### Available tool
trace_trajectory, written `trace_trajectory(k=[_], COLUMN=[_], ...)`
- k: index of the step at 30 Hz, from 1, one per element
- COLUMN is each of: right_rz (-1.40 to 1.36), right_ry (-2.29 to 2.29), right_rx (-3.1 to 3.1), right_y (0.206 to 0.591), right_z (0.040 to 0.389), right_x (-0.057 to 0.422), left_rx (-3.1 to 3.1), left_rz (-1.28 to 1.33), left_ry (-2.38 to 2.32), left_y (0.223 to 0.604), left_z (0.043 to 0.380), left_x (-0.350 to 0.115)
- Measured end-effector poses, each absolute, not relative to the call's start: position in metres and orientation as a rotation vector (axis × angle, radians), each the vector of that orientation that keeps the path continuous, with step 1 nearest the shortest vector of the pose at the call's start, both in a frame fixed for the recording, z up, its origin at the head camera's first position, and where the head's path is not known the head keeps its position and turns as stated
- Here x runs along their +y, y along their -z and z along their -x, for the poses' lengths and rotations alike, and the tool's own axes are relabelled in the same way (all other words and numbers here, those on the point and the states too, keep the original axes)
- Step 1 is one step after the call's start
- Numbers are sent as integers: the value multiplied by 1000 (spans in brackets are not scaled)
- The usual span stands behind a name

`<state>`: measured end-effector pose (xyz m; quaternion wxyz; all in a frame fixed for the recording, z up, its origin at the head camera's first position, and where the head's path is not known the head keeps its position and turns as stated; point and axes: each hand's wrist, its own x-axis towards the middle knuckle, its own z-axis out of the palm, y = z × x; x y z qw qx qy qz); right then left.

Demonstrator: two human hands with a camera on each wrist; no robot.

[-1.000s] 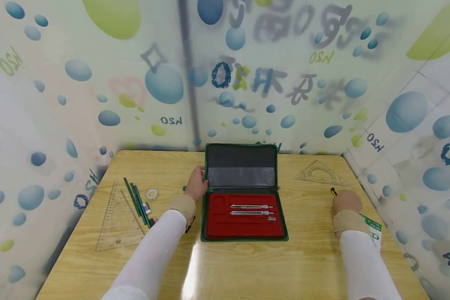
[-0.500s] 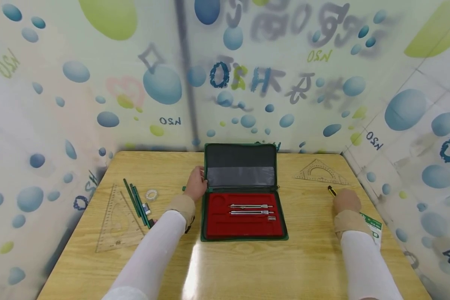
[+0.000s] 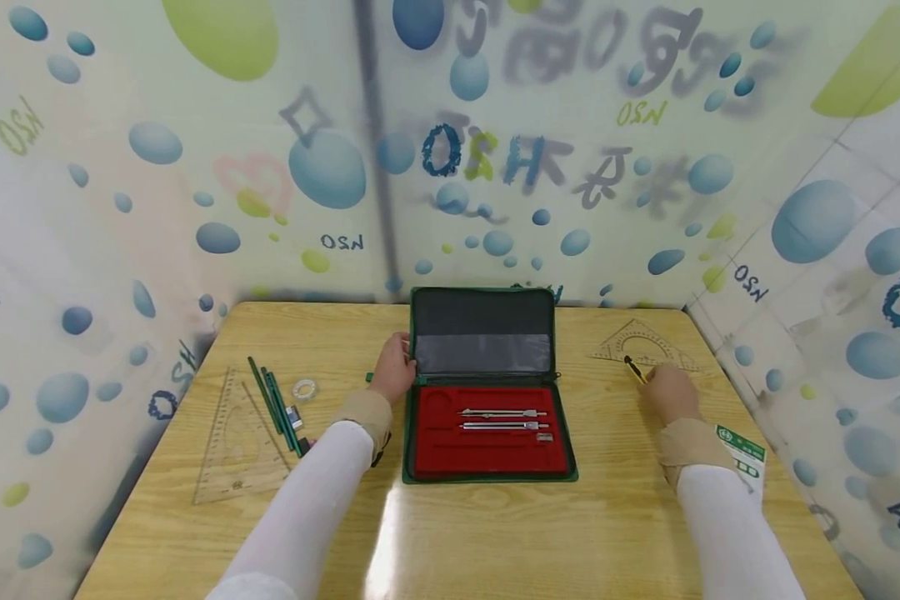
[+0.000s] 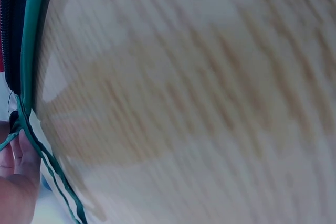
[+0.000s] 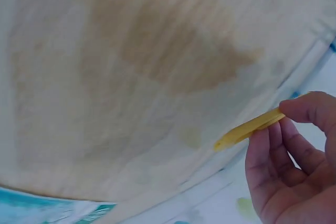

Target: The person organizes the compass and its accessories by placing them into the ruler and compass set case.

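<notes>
A fingertip hold is the weak point

The right hand (image 3: 673, 393) pinches a slim yellow tool (image 5: 244, 134) with a black end, well to the right of the unfolded case (image 3: 570, 477); since only thumb and finger ends bear on it, I judge a twist or a drop the likeliest trouble; the black end shows over the lower edge of a clear protractor triangle (image 3: 648, 360), and I cannot tell whether the two touch; if they do, a sideways sweep might drag that plate along the table (image 3: 487, 533).

The left hand (image 3: 394, 368) grips the left edge of the case near the hinge, its finger wrap partly hidden; a tug there might tip the raised lid (image 3: 483, 312) or skid the case, jolting the two metal compasses (image 3: 502, 426) and small sharpener (image 3: 544, 437) in the red tray (image 3: 487, 460); those pieces block their own slots, and the rim could catch a low approach; a green-and-white card (image 3: 746, 458) lies beside the right sleeve (image 3: 731, 533), within brushing range; left of the case lie green pencils (image 3: 273, 400), a white ring (image 3: 304, 381), an eraser (image 3: 293, 416) and a set square (image 3: 228, 467), its corner overlapped by the left sleeve (image 3: 300, 517).
</notes>
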<state>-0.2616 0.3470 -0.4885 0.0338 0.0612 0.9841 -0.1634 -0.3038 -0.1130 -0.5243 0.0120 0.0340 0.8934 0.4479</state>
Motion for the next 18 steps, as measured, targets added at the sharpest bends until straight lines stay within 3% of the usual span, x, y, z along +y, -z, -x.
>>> trace_trajectory(k=[18], right_rz=[61], right_ry=[477], right_rx=[3033], right_y=[481], right_z=[278], right_x=[287], left_rx=[2786], left_rz=[-86], left_ry=[-1410], left_y=[529], left_z=[307], left_x=[-114])
